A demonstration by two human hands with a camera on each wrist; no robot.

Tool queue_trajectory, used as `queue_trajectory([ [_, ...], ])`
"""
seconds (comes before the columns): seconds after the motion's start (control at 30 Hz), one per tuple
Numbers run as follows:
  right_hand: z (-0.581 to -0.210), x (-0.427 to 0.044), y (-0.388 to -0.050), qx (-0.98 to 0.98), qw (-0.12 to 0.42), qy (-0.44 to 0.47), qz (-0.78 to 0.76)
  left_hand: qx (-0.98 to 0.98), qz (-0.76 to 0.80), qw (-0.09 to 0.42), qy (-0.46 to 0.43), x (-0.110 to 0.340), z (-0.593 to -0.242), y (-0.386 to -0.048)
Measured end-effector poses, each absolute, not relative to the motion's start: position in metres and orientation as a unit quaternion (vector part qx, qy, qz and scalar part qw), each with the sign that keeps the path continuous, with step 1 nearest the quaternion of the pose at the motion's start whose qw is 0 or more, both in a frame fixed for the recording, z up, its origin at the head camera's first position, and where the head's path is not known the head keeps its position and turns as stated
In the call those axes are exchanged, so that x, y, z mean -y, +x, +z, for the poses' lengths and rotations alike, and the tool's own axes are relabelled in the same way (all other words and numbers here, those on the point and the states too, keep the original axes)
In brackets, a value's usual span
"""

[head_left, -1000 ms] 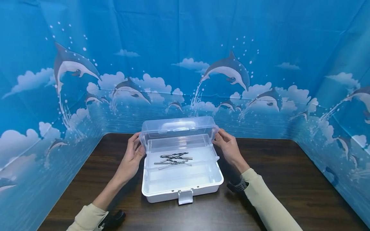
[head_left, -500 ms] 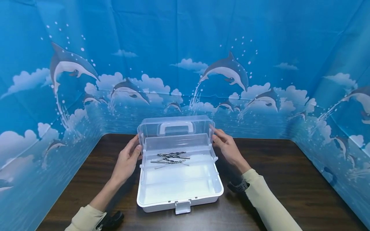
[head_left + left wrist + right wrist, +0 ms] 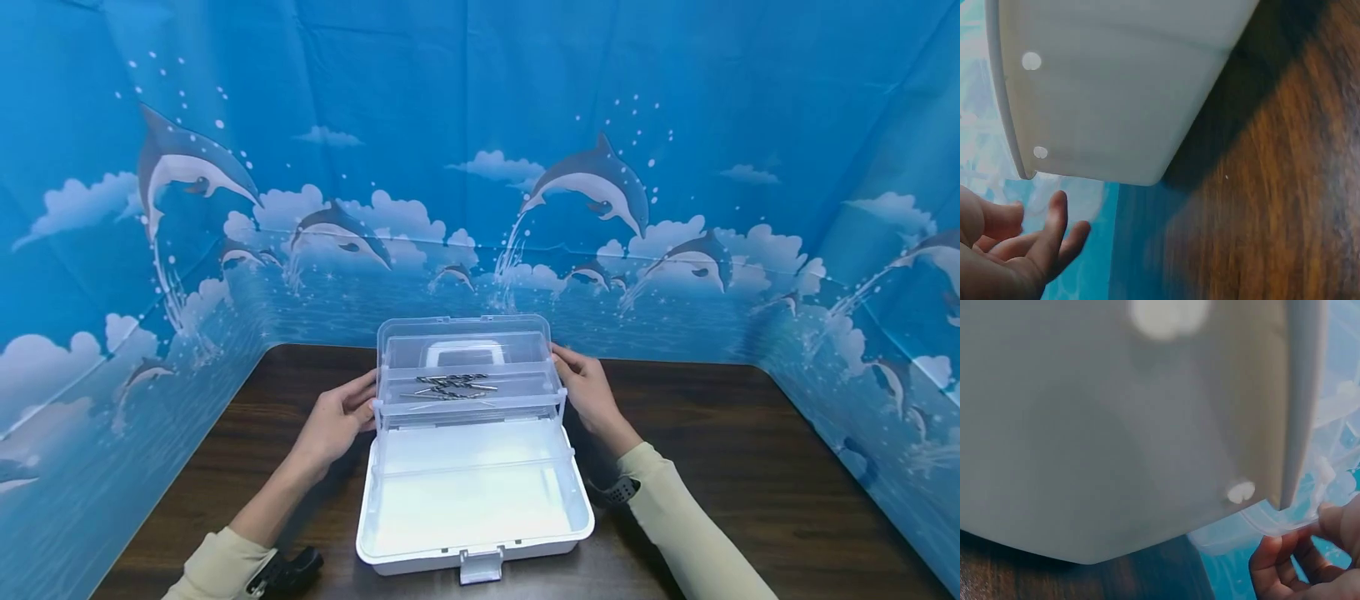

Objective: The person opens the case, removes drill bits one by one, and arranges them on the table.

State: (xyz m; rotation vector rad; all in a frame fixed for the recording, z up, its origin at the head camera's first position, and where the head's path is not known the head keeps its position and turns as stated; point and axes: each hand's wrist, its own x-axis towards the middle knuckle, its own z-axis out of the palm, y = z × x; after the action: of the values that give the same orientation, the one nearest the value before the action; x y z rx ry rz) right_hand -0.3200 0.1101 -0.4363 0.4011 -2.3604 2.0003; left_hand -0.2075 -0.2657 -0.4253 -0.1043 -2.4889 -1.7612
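In the head view, a white toolbox [image 3: 412, 564] sits on the dark wood table [image 3: 712, 467], its clear lid [image 3: 401, 354] tipped back toward the middle of the table's far edge. Metal drill bits [image 3: 453, 387] lie in the raised clear tray [image 3: 528, 389]. The left hand [image 3: 336, 423] is by the lid's left side, the right hand [image 3: 588, 387] at its right. In the left wrist view, the left fingers are loosely bent — thumb and fingertips apart. In the right wrist view, the right thumb and fingers pinch the clear lid's rim.
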Motion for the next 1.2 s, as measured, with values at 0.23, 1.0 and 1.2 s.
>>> queue_trajectory([
  [0.23,-0.445,-0.111,-0.323,0.76,-0.042,0.082,0.644,0.812,-0.584,0.003,-0.012,0.265,-0.427,-0.208],
  [1.0,-0.457,-0.112,-0.326,0.74,-0.107,0.012,0.664,0.838,-0.544,-0.032,0.015,0.265,-0.436,-0.215],
  [1.2,-0.454,-0.113,-0.327,0.746,-0.108,-0.001,0.657,0.856,-0.517,0.0,-0.003,0.265,-0.436,-0.216],
])
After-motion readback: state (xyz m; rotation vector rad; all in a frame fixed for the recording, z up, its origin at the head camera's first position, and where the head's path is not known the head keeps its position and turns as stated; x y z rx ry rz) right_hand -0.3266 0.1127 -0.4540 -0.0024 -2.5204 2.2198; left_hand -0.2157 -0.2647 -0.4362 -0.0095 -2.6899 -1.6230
